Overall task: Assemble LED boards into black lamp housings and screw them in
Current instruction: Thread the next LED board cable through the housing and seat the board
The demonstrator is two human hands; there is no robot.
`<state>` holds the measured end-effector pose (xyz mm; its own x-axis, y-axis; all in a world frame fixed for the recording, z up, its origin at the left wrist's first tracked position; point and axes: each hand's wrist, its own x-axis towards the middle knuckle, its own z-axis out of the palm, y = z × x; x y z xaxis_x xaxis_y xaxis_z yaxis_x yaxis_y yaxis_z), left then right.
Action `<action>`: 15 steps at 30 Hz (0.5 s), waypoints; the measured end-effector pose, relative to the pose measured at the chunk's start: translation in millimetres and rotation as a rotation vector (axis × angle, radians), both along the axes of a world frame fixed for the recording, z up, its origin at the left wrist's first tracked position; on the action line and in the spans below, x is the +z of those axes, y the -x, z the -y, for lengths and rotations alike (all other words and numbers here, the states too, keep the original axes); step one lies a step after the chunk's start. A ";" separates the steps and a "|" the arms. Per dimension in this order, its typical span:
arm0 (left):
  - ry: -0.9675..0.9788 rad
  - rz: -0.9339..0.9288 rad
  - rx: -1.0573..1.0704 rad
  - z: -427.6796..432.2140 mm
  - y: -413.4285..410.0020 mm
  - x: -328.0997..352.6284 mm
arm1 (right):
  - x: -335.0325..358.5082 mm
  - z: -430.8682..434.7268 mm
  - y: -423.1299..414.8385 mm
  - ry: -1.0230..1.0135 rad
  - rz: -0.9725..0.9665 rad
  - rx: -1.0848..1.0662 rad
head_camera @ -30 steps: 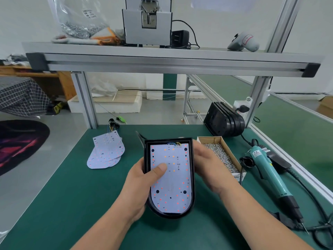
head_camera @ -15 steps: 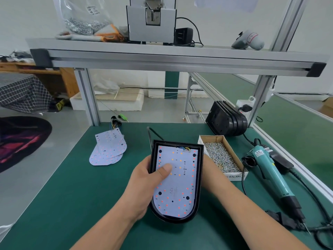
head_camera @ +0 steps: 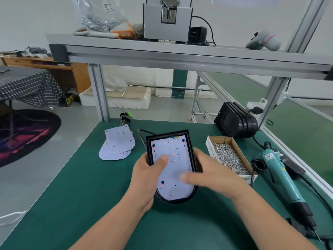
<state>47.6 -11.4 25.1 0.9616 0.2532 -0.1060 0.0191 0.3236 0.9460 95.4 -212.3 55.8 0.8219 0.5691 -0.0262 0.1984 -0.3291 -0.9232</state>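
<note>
A black lamp housing lies on the green mat at the centre, with a white LED board dotted with red LEDs seated inside it. My left hand grips the housing's left wall, its thumb pressing on the board. My right hand is at the housing's right side, blurred, with its fingers stretched out over the lower part of the board. Coloured wires show at the board's top edge.
A pile of loose LED boards lies at the left. A cardboard box of screws stands right of the housing, a teal electric screwdriver beyond it. Stacked black housings lean at the back right. An aluminium shelf runs overhead.
The housing has tilted and turned so its top leans left. My right hand came off the housing's right wall and moved over the board's lower part. The view dipped.
</note>
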 end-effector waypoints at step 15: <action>0.289 -0.040 -0.330 -15.7 4.2 7.3 | 2.0 3.0 -4.6 -0.467 -0.142 -0.065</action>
<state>43.4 4.3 32.4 0.9797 -0.1123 -0.1661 0.2005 0.5453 0.8139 100.0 -215.3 57.8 0.8627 0.4947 0.1050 0.0524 0.1190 -0.9915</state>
